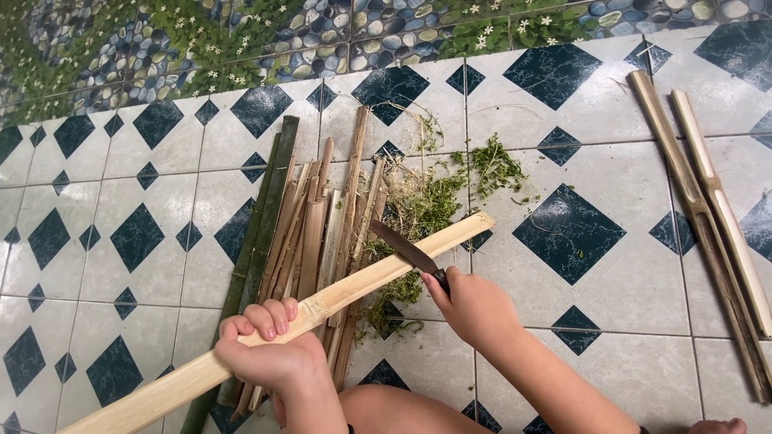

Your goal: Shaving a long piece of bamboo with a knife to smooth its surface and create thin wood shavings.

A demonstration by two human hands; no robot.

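Observation:
My left hand (269, 350) grips a long pale split bamboo slat (378, 269) that runs from the lower left up to the right across the floor. My right hand (474, 309) holds a dark-bladed knife (404, 247) by its handle. The blade lies against the slat's upper edge near its middle, pointing up and left. Under the slat lies a pile of brown and green bamboo strips (310, 233). Green shavings (438, 197) are scattered right of the pile.
The floor is white tile with dark blue diamonds (567, 233). Two or three long split bamboo pieces (708, 217) lie at the right edge. A pebble-and-flower patterned wall (322, 36) runs along the top. My knee (394, 410) shows at the bottom.

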